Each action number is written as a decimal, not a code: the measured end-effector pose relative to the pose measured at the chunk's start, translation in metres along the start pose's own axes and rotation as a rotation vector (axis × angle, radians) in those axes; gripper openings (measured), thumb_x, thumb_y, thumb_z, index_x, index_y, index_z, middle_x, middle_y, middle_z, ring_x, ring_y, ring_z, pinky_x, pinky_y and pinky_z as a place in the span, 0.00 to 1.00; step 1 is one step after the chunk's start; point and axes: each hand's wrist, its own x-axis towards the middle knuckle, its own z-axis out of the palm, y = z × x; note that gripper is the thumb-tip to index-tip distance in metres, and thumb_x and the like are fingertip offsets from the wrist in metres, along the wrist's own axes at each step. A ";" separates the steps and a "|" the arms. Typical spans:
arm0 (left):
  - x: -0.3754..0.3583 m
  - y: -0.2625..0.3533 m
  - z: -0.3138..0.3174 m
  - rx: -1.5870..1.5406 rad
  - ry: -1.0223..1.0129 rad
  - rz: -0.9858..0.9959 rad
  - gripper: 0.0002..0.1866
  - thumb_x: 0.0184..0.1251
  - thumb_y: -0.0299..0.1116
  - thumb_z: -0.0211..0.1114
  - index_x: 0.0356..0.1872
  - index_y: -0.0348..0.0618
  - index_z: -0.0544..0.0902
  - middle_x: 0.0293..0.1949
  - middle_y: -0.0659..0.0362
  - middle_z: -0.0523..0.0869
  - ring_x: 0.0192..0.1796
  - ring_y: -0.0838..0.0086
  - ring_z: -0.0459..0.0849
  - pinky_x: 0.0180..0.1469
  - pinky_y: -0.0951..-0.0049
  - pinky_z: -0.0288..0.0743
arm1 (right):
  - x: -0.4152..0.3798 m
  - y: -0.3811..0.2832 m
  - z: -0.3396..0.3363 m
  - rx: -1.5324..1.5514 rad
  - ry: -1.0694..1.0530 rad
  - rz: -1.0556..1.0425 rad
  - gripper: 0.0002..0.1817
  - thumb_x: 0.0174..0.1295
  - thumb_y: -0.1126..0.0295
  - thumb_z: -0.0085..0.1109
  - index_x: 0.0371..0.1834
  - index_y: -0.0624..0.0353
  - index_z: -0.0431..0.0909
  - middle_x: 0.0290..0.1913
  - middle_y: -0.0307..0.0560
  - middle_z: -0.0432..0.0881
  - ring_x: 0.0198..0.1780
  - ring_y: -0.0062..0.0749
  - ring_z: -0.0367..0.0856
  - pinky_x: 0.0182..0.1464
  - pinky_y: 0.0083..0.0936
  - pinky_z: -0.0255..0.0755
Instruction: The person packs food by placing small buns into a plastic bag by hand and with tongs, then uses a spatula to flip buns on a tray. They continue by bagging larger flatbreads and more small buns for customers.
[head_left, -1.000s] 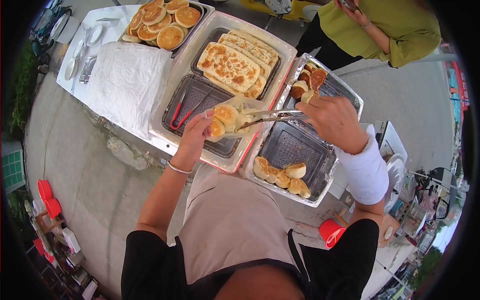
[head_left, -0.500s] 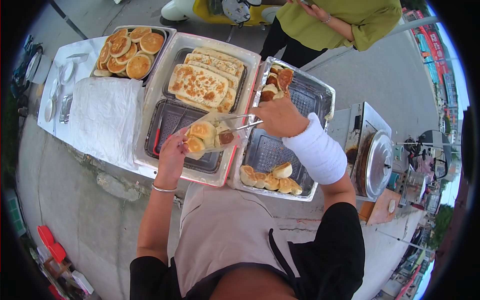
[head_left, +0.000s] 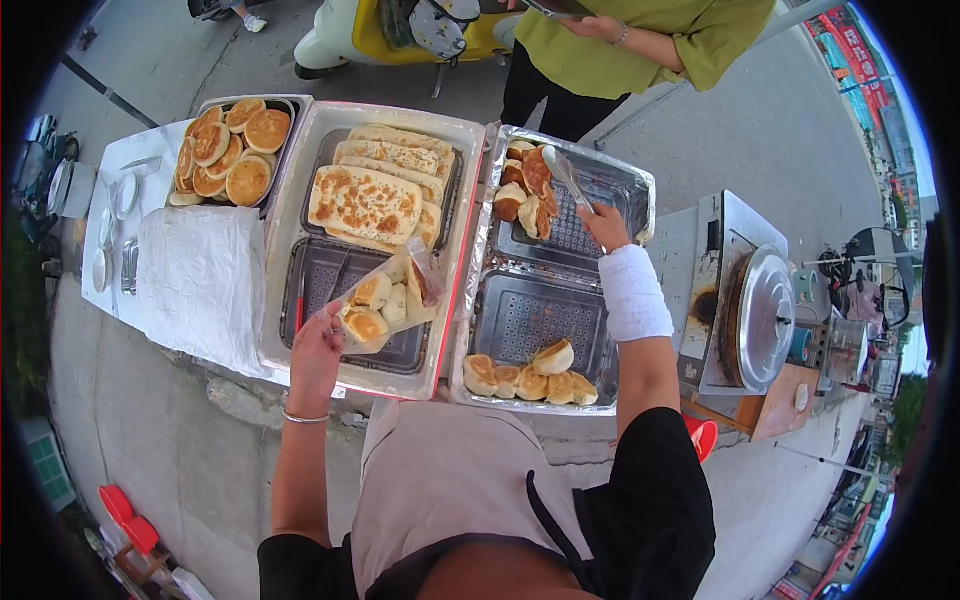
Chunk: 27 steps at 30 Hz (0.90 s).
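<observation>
My white box point(head_left: 318, 135) and foil-lined box point(head_left: 540, 312) stand side by side, likely for easy reach. Toward the white box's right edge, my left grip point(head_left: 317, 347) pinches the clear bag point(head_left: 390, 315) of buns point(head_left: 373, 291) by its left end, seemingly freeing the other; my right grip point(head_left: 606, 229) grasps tongs point(head_left: 569, 178) above the foil-lined box.

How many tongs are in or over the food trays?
2: silver tongs in the right hand; red-handled tongs, partly hidden, in the dark tray beneath the bag.
</observation>
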 end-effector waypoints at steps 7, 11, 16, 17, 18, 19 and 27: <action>0.000 -0.003 0.004 0.021 0.043 0.019 0.16 0.73 0.32 0.62 0.55 0.32 0.80 0.33 0.65 0.80 0.32 0.84 0.74 0.37 0.84 0.71 | 0.031 0.008 -0.007 0.210 -0.077 -0.002 0.09 0.61 0.66 0.67 0.33 0.61 0.86 0.20 0.37 0.78 0.16 0.17 0.68 0.17 0.21 0.58; -0.001 -0.003 0.006 0.032 0.062 0.023 0.17 0.73 0.34 0.62 0.55 0.33 0.80 0.33 0.65 0.80 0.32 0.83 0.74 0.38 0.84 0.71 | 0.021 0.004 -0.014 0.303 -0.100 -0.022 0.08 0.61 0.67 0.68 0.35 0.62 0.87 0.20 0.36 0.78 0.15 0.16 0.67 0.16 0.20 0.57; -0.001 -0.004 0.005 0.055 0.034 0.030 0.18 0.73 0.34 0.62 0.56 0.32 0.79 0.33 0.65 0.80 0.32 0.83 0.74 0.39 0.84 0.71 | 0.010 0.010 -0.017 0.129 0.020 -0.204 0.10 0.60 0.66 0.68 0.40 0.59 0.87 0.21 0.36 0.81 0.21 0.18 0.75 0.25 0.23 0.67; -0.001 -0.005 0.003 0.063 0.032 0.030 0.18 0.73 0.34 0.62 0.57 0.32 0.79 0.33 0.65 0.80 0.32 0.83 0.74 0.39 0.84 0.71 | 0.008 0.011 -0.019 0.077 0.036 -0.229 0.10 0.60 0.66 0.68 0.41 0.58 0.87 0.21 0.36 0.81 0.22 0.19 0.76 0.27 0.24 0.68; -0.001 -0.005 0.001 0.072 0.029 0.029 0.18 0.73 0.34 0.62 0.57 0.32 0.79 0.33 0.65 0.80 0.32 0.83 0.74 0.39 0.84 0.71 | 0.002 0.007 -0.021 0.026 0.054 -0.252 0.10 0.60 0.66 0.68 0.41 0.58 0.87 0.21 0.37 0.82 0.23 0.20 0.77 0.29 0.25 0.69; 0.000 -0.005 0.000 0.074 0.028 0.030 0.18 0.73 0.34 0.61 0.57 0.32 0.79 0.33 0.65 0.80 0.32 0.84 0.74 0.39 0.84 0.71 | -0.004 0.001 -0.024 -0.024 0.073 -0.276 0.10 0.60 0.65 0.67 0.42 0.57 0.87 0.21 0.37 0.82 0.24 0.21 0.78 0.31 0.26 0.71; 0.000 -0.007 0.002 0.076 0.017 0.026 0.19 0.74 0.34 0.61 0.58 0.32 0.78 0.33 0.66 0.80 0.32 0.84 0.74 0.40 0.83 0.72 | 0.005 -0.008 -0.021 -0.146 0.015 -0.212 0.15 0.61 0.58 0.64 0.39 0.59 0.85 0.23 0.39 0.80 0.26 0.23 0.76 0.30 0.26 0.67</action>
